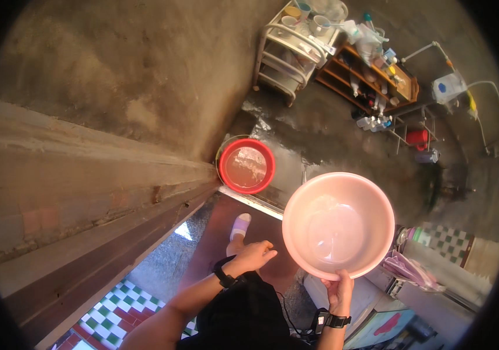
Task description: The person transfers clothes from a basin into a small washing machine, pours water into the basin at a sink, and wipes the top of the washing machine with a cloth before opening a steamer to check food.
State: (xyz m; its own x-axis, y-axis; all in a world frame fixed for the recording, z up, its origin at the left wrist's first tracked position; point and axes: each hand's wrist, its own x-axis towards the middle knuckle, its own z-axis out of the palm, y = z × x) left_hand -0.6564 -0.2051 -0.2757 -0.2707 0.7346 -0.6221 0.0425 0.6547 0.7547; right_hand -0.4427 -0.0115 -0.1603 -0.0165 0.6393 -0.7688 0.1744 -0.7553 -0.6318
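Observation:
A pink plastic basin [337,223] is held out by its near rim in my right hand [339,291], thumb on the inside. The inside of the basin shows no objects, only shiny highlights. My left hand [253,257] hovers over the dark red floor by my foot, holding nothing, with thumb and fingers apart. Beyond the doorsill, against the wall corner, stands a round red tub [247,166] with liquid in it.
A doorsill [254,203] separates the red floor from a wet concrete floor. A metal rack [291,57] with cups and a wooden shelf [363,74] with bottles stand farther off. Another red container [417,138] is near a metal frame. Pale furniture [372,293] is at the right.

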